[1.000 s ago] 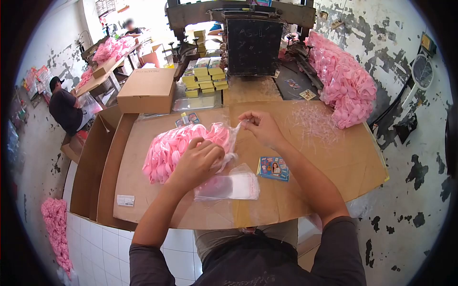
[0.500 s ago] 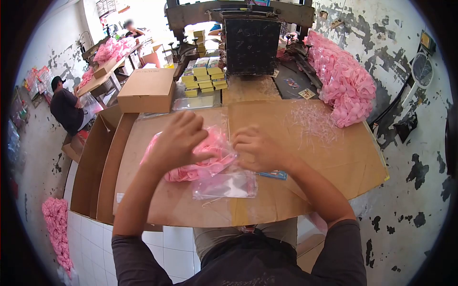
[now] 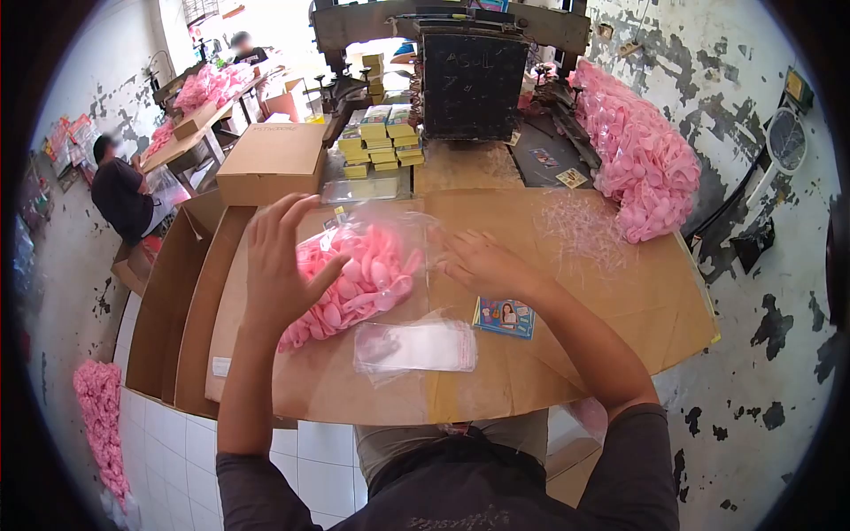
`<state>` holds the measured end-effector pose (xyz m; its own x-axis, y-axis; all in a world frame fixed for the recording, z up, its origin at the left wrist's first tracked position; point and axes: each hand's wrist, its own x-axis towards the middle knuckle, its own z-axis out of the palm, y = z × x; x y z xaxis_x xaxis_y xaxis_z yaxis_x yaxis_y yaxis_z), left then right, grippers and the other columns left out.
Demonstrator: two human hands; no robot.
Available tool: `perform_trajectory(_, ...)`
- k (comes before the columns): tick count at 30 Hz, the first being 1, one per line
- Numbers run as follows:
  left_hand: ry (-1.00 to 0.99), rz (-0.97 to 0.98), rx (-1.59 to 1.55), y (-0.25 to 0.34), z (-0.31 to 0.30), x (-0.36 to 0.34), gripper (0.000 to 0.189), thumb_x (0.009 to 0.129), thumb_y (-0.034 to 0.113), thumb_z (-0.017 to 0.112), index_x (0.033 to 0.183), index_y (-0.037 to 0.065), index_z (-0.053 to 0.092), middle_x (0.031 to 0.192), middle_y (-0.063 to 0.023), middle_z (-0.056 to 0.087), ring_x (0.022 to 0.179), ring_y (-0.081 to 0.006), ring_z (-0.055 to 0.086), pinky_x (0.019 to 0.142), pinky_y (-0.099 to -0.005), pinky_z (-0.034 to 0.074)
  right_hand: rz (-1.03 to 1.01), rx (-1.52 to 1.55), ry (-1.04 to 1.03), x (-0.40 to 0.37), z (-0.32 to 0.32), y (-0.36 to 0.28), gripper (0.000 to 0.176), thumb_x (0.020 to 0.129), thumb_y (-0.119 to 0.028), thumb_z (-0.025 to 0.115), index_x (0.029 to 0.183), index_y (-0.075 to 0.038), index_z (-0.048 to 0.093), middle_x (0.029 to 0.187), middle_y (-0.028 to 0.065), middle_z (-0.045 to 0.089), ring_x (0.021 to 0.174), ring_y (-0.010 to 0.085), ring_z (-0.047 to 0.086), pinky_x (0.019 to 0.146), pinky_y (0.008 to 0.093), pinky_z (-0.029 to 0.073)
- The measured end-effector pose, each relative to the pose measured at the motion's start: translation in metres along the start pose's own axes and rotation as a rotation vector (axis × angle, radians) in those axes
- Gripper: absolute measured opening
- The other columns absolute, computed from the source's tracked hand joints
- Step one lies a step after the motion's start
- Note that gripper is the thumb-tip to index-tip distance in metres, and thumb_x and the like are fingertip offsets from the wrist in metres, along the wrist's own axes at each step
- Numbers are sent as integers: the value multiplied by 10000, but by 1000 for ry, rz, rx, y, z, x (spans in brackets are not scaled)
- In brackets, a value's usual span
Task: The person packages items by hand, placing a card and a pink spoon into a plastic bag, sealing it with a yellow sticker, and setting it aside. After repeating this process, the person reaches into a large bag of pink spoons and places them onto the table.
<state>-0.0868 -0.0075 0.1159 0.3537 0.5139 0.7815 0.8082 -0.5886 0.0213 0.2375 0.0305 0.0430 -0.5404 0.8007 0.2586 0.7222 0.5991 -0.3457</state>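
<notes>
A clear plastic bag of pink pieces (image 3: 359,288), which look like uninflated balloons, lies on the cardboard-covered table. My left hand (image 3: 288,257) is raised at the bag's left side, fingers and thumb spread, holding nothing. On the other side, my right hand (image 3: 487,265) has its fingers stretched toward the bag's right edge, where loose film is blurred. Nearer my body lies a stack of clear plastic sleeves (image 3: 416,346). Beside it, partly below my right forearm, is a blue printed card (image 3: 505,317) with a figure on it.
Pink-filled bags (image 3: 642,159) are heaped at the right. Plastic shreds (image 3: 584,232) lie near them. A closed carton (image 3: 272,159), yellow-edged card stacks (image 3: 381,137) and a black machine block (image 3: 469,87) stand behind. At left are an open carton (image 3: 168,305) and a seated person (image 3: 122,195).
Both hands were closed at the pink bag and are now opened out. The pink pieces lie more spread, and the blue card is more visible. My left hand has shifted left.
</notes>
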Motion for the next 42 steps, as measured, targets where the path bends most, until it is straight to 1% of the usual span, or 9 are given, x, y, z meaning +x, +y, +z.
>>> perform_trajectory(3, -163, -189, 106, -24, -17, -43, 805, 853, 437, 795, 1498, 87, 464, 1468, -157, 532, 1393, -394, 466, 1111, -525, 384, -93, 33, -27, 0, 11, 36, 431, 1071, -282, 510, 1420, -39, 581, 1432, 168, 582, 1276, 348, 561, 1141, 490, 377)
perform_trajectory(5, -157, -335, 206, -73, -6, -96, 804, 899, 462, 769, 1509, 45, 453, 1377, -206, 577, 1259, -391, 572, 1045, -515, 442, -115, 147, 27, -1, 20, 47, 404, 1071, -251, 511, 1394, -27, 600, 1410, 180, 596, 1265, 351, 565, 1112, 482, 412)
perform_trajectory(8, -267, -971, -295, -93, 1, -133, 647, 985, 469, 689, 1430, 18, 555, 1165, -165, 685, 1034, -291, 673, 889, -415, 522, 157, 732, 17, 9, 32, 38, 396, 1043, -204, 539, 1391, -21, 586, 1273, 197, 640, 1252, 332, 567, 1076, 442, 448)
perform_trajectory(14, -30, -927, -568, -105, 26, -149, 334, 1075, 306, 616, 989, -3, 709, 838, 31, 641, 754, -33, 516, 638, -218, 408, -19, 650, -9, 39, 67, 43, 433, 955, -208, 610, 1342, -13, 583, 1322, 200, 560, 1235, 319, 572, 1076, 399, 461)
perform_trajectory(17, 137, -924, -591, -119, 23, -136, 295, 1071, 281, 630, 939, 20, 673, 794, 54, 599, 703, -20, 475, 603, -210, 368, -141, 556, -36, 40, 53, 39, 447, 922, -174, 638, 1345, -38, 586, 1401, 188, 511, 1235, 320, 574, 1041, 383, 488)
perform_trajectory(21, 282, -976, -929, -168, 26, -125, 300, 1091, 312, 590, 977, 48, 678, 752, 71, 552, 627, -21, 425, 573, -216, 365, -168, 491, -97, 30, 42, 38, 451, 879, -109, 672, 1325, -66, 620, 1395, 155, 522, 1202, 293, 597, 984, 366, 524)
perform_trajectory(28, 368, -1147, -1182, -201, 46, -140, 303, 1083, 337, 589, 1072, 44, 664, 946, -26, 705, 803, -90, 667, 719, -264, 564, -48, 596, -81, 30, 45, 45, 449, 855, -106, 721, 1292, -59, 631, 1341, 139, 527, 1122, 244, 634, 940, 350, 551)
perform_trajectory(35, 119, -985, -912, -229, 60, -174, 203, 1031, 200, 686, 1128, 34, 622, 1059, -33, 701, 948, -96, 653, 821, -267, 543, 62, 491, 100, 37, 40, 18, 647, 846, -56, 756, 1441, -57, 503, 1473, 166, 413, 1052, 266, 679, 892, 383, 583)
perform_trajectory(42, 178, -1076, -1162, -228, 65, -174, 186, 1025, 187, 695, 1120, 53, 608, 1039, -32, 705, 893, -89, 671, 776, -262, 567, 48, 508, -25, 43, 58, 38, 473, 886, -97, 754, 1346, -76, 647, 1133, 142, 684, 982, 265, 714, 856, 399, 568)
